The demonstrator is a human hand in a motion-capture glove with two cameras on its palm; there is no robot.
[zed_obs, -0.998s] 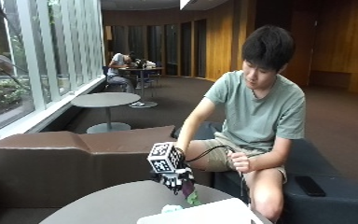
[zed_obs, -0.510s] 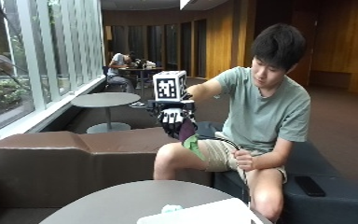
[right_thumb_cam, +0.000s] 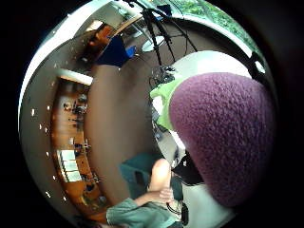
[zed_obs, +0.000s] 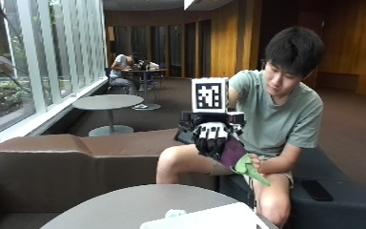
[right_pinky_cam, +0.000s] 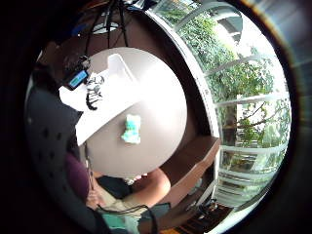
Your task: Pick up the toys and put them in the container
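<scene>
We find no readable text, label, brand, number or sign in any view — nothing legible on the purple-and-green toy [zed_obs: 238,156], the small teal toy [right_pinky_cam: 131,128], the white container [zed_obs: 202,220] or the round table [zed_obs: 126,206].

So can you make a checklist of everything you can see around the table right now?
Surface: round grey table, mostly bare.
Job's things: purple and green toy held up in the air above the table; small teal toy lying on the table; white container at the table's edge.
Clutter: a small device with a lit screen beside the container.
Hands: gloved right hand grips the purple toy; bare hand rests at the person's lap.
Cables: a dark cord lying on the white container.
Surroundings: brown bench, big windows, another round table behind.
</scene>
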